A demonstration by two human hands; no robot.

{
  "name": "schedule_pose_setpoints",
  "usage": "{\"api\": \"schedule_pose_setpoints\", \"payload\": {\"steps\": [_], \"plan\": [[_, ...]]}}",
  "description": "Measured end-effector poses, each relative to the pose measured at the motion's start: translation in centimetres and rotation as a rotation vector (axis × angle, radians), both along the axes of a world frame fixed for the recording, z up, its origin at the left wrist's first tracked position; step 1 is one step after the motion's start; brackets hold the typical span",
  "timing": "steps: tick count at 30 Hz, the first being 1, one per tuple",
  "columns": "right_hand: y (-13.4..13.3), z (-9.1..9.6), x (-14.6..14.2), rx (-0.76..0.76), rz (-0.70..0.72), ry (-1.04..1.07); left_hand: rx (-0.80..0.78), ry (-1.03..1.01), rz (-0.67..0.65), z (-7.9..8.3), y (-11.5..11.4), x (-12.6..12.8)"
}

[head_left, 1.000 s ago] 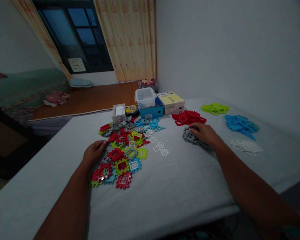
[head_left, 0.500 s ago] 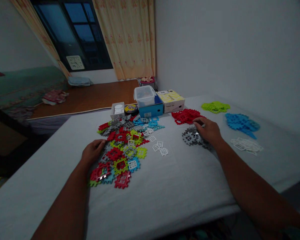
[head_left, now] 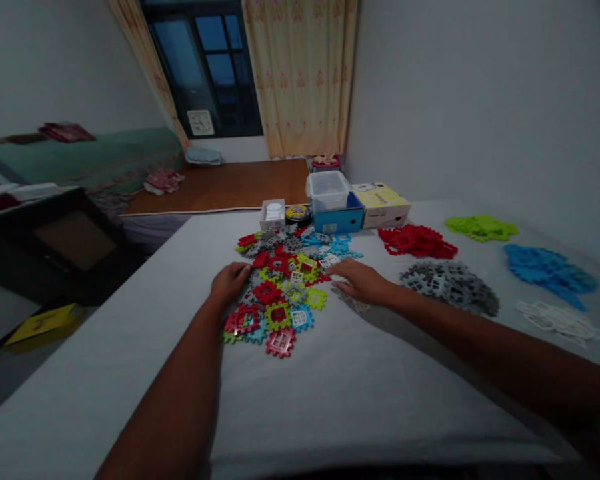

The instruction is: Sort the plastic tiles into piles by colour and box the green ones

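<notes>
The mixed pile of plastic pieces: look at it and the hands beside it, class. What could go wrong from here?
The right forearm passes close to the gray heap, so a low sweep could drag pieces out of it. Loose white frames are partly hidden by the right hand and could be nudged or overlooked. In the mixed pile, pieces of different colours overlap, so lifting one might bring a neighbour along.

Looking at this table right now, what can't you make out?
All in the head view:
Mixed pile, lower pieces: buried under upper ones.
White frames by the right hand: partly covered by it.
Blue box, inside: partly blocked by the clear container.
Yellow box, print: too small, dim.
Left hand, whether fingertips touch a piece: too dark.
</notes>
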State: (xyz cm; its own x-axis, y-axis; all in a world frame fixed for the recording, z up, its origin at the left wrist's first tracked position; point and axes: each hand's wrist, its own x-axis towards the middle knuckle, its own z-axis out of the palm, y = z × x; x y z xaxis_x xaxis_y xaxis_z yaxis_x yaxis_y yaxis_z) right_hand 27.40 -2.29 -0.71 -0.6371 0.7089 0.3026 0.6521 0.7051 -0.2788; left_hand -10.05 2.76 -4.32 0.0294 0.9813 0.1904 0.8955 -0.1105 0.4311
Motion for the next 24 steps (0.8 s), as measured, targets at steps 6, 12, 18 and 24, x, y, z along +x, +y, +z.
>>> {"api": "schedule_pose_setpoints", "payload": {"steps": [6, 12, 18, 24], "plan": [[8.5, -0.3, -4.1, -0.04, -0.272, -0.033, -0.005, -0.032, -0.02, 0.1, -0.2, 0.0], [8.7, -1.8, -5.4, -0.065, -0.114, -0.082, 0.003, -0.051, -0.017, -0.4, 0.3, -0.2], [6.3, 0.3, -1.9, -0.064, -0.115, 0.21, 0.01, -0.061, -0.022, -0.4, 0.2, -0.3], [3.9, 4.5, 8.5, -0.068, -0.408, 0.42, 0.024, -0.021, -0.036, 0.0, 0.1, -0.4]]}}
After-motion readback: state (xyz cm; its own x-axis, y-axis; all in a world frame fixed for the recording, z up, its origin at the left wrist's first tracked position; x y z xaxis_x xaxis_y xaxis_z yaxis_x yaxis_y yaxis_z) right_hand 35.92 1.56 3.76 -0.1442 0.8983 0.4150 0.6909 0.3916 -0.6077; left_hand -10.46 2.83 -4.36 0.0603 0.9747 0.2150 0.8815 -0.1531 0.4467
